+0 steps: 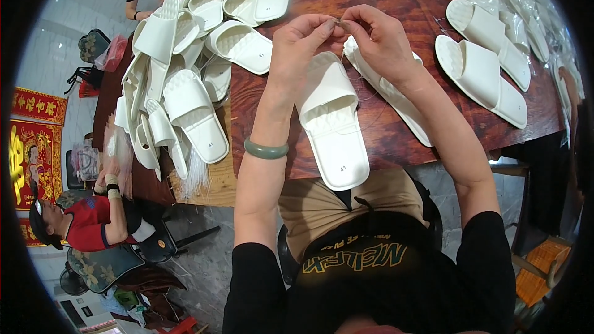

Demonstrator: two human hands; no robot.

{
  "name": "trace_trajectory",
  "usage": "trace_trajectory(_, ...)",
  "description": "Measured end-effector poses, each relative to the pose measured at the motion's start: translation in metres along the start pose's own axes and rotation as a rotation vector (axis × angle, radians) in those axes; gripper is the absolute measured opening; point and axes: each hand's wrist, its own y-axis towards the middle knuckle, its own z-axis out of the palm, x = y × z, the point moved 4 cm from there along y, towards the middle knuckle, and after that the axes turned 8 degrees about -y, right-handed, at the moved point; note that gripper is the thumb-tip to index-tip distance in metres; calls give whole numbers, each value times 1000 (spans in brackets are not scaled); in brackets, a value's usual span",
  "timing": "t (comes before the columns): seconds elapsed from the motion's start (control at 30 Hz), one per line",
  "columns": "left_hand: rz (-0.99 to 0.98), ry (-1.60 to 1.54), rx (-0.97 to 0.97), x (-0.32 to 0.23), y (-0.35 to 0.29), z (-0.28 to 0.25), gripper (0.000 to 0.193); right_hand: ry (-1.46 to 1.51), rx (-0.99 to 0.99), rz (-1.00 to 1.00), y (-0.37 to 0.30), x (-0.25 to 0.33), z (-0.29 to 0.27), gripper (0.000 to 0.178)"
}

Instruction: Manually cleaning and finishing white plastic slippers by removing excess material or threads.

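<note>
We pinch a thin clear thread (339, 22) with both hands' closed fingers (322, 26) above a white foam slipper (331, 117) on the brown wooden tabletop (396, 0).

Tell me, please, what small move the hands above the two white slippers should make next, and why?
Probably draw the thin thread taut: left hand and right hand pinch something tiny together above the white slipper pair, and the thread hangs loose toward it.
</note>
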Motion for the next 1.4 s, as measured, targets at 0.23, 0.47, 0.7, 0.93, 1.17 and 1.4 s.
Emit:
trace_trajectory(0.23,21,-17,-1,1,0,-1,17,94,-37,1,5,-10,8,10)
trace_trajectory(0.47,56,-14,-14,0,-4,-2,15,120,29,52,2,-3,7,8)
trace_trajectory(0.7,83,-65,-2,-2,-9,-5,12,87,81,124,-1,-1,9,9)
trace_trajectory(0.93,95,26,-10,-6,-6,0,15,109,42,61,1,-9,5,9)
trace_trajectory(1.17,61,136,12,-5,-8,-8,19,105,-25,-18,5,5,10,16)
trace_trajectory(1.4,-18,221,42,4,-2,2,21,289,16,73,0,12,-2,13)
